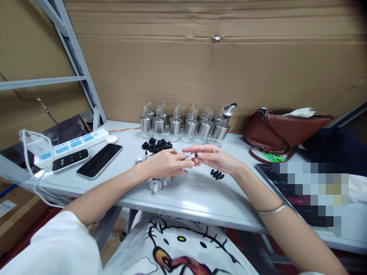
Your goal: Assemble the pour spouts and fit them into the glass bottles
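Note:
My left hand (168, 163) is closed on a pale pourer spout (189, 156), mostly hidden by the fingers. At its tip, my right hand (216, 157) pinches a small black cap (196, 155); whether the cap is seated cannot be made out. Under and beside my left hand lie several whitish spout pieces with round discs (155, 185). Just behind it is a heap of black stoppers (156, 145). To the right, near my right wrist, small black caps (217, 174) sit in a loose cluster.
Glass bottles with steel sleeves (175, 125) stand in rows at the back; one carries a pourer (228, 111). Left are a power strip (71, 145), a phone (99, 160) and a black-faced device (71, 160). Right are a brown bag (283, 130) and a dark tablet-like panel (286, 191).

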### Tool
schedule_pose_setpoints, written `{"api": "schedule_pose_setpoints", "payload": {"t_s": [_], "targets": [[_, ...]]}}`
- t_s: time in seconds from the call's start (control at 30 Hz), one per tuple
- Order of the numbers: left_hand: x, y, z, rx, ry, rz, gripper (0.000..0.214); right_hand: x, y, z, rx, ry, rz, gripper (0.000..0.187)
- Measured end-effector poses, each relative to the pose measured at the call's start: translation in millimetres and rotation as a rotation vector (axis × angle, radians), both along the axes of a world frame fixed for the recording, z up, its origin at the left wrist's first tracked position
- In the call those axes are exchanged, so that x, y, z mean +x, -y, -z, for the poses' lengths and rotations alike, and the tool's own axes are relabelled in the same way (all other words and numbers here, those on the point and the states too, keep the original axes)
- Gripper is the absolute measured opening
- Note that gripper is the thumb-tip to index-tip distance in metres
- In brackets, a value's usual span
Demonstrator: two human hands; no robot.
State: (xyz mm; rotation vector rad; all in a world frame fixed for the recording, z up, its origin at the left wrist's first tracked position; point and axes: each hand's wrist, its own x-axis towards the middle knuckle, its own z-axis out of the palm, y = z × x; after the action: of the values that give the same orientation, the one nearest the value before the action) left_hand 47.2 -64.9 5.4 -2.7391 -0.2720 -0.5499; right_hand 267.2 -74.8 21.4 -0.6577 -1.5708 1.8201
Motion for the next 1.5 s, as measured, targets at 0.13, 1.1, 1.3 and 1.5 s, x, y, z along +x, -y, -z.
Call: {"api": "schedule_pose_setpoints", "payload": {"t_s": [0.13, 1.1, 1.3, 1.5], "targets": [[0, 0, 0.3, 0.01, -0.008, -0.001, 0.028, 2, -1, 0.7, 0.012, -0.016, -0.044, 0.029], [-1, -4, 0.7, 0.081, -0.023, -0.116, 0.023, -5, -12, 6.6, 0.361, 0.1, 0.593, 0.033], [-1, -5, 1.9, 0.064, -0.038, -0.2, 0.031, -9, -9, 4.3, 0.377, 0.12, 0.612, 0.033], [0, -5, 4.9, -0.022, 0.016, -0.167, 0.035, -15, -5, 2.1, 0.425, 0.073, 0.726, 0.045]]}}
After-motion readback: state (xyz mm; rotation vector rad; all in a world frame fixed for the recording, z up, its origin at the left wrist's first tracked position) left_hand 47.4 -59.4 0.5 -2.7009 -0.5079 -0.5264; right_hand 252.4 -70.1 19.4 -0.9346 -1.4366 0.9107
